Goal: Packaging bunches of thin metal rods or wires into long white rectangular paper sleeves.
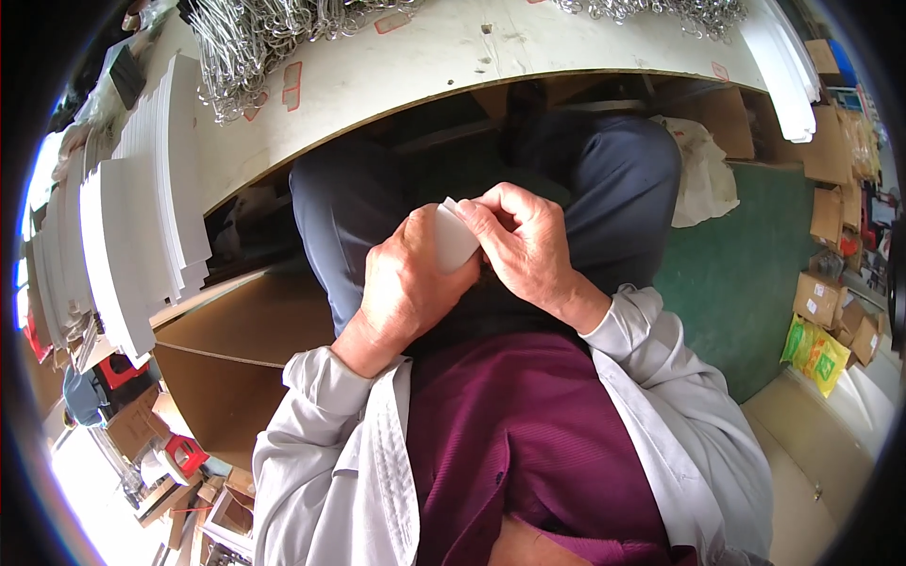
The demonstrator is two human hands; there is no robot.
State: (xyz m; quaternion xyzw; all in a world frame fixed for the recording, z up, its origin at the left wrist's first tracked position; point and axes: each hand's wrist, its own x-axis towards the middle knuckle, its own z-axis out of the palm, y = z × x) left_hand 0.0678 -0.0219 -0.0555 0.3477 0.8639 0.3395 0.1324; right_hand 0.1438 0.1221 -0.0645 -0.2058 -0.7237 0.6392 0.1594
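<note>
Snugly between both hands' grip [469, 247]: white card [453, 238].

Pale, scuffed worktable [491, 47] curving across the top. On it, a tangled heap of silver wire hooks [255, 42] at the left and another heap of metal hooks [651, 9] along the far edge. Rows of white card pieces [142, 179] stacked on the left side, white strips [788, 71] at the right end.
</note>
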